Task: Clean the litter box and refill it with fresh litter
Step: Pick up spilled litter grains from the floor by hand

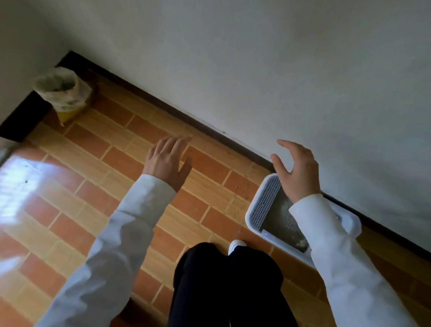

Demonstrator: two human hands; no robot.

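Note:
A white litter box [253, 214] with a perforated step along its left side stands on the tiled floor against the wall at the right; grey litter [279, 224] lies inside it. My right hand [297, 171] hovers above the box's far end, fingers spread and loosely curved, holding nothing. Out over the bare tiles to the left of the box, my left hand [167, 159] is stretched flat with straight fingers and is empty. My right sleeve hides part of the box.
A yellow bin lined with a pale plastic bag [62, 90] sits in the far left corner. A dark skirting board [186, 118] runs along the white wall. My dark trousers and one white shoe [236, 244] are beside the box. Sunlight glares on the tiles at left.

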